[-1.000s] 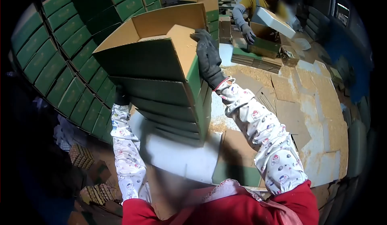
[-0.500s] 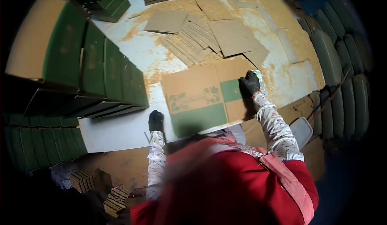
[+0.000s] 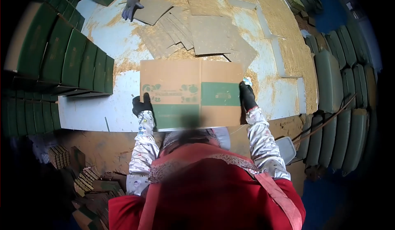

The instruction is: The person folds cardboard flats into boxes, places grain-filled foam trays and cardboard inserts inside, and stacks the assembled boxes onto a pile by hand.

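A flattened cardboard box (image 3: 170, 75), brown with a green band and green print, lies at the front of the white table. My left hand (image 3: 142, 104), in a dark glove, grips its left edge with the thumb on top. On the opposite edge, my right hand (image 3: 247, 97) is closed round the cardboard, its fingers partly hidden. A small bluish-white packet (image 3: 247, 81) shows just beyond my right hand; whether they touch I cannot tell.
Green-and-brown boxes (image 3: 72, 59) stand in a row at the left. Loose cardboard sheets (image 3: 212, 34) and sawdust-like crumbs cover the table's middle. Another person's gloved hand (image 3: 132, 7) reaches in at the far left. Full greenish sacks (image 3: 329, 79) are piled at the right.
My left hand has moved from the bare table onto the box's left edge. My right hand has shifted from the packet to the right edge. Another person's hand has appeared.
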